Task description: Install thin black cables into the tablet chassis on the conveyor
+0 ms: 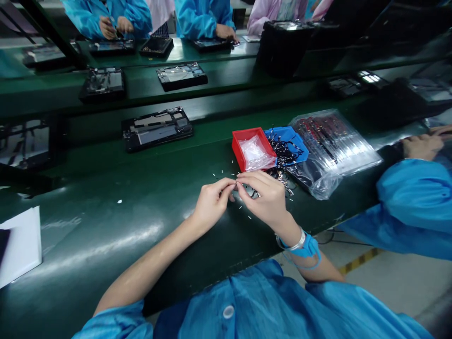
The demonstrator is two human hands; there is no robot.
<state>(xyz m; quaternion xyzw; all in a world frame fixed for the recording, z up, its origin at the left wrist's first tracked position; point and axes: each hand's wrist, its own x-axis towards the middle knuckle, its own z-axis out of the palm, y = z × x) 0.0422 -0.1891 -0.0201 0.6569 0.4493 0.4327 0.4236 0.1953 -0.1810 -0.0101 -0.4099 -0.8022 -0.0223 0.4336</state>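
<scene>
My left hand (214, 200) and my right hand (264, 197) meet fingertip to fingertip just above the green bench top. Both are closed in a pinch around something too small to make out. Behind my right hand stands a red bin (238, 151) with clear plastic film or bags (254, 151) inside. Touching it on the right, a blue bin (301, 146) holds a tangle of short black cables (282, 147). More such cables (280, 175) spill out in front of the bins, partly hidden by my right hand. Tiny white strips (240, 207) lie scattered around my fingers.
Right of the bins lies a clear plastic bag (339, 146) with rows of parts. Opened tablet-like devices (157, 128) rest on the bench and the belt behind. White sheets (24, 242) lie at left. A co-worker's sleeve (416, 193) is close on my right; others work opposite.
</scene>
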